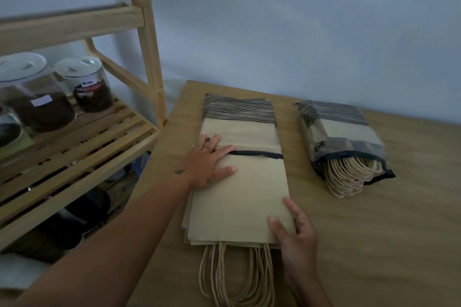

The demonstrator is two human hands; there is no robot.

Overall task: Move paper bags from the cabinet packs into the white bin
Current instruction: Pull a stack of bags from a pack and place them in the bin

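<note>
We cannot read the label on the jar point(91, 85). The bag handles point(237, 279) run off the bottom edge, and the stack's point(239, 197) far end hides inside its striped wrapper point(238, 108).

Tan paper bags point(239, 197) half out of a striped pack point(239, 109), flat on the wood top; second pack point(341, 137) well right.

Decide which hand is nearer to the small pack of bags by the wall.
Right. The right hand grips the big stack's near right edge, on the side facing the small pack. The left hand lies flat on the stack's far left side.
</note>
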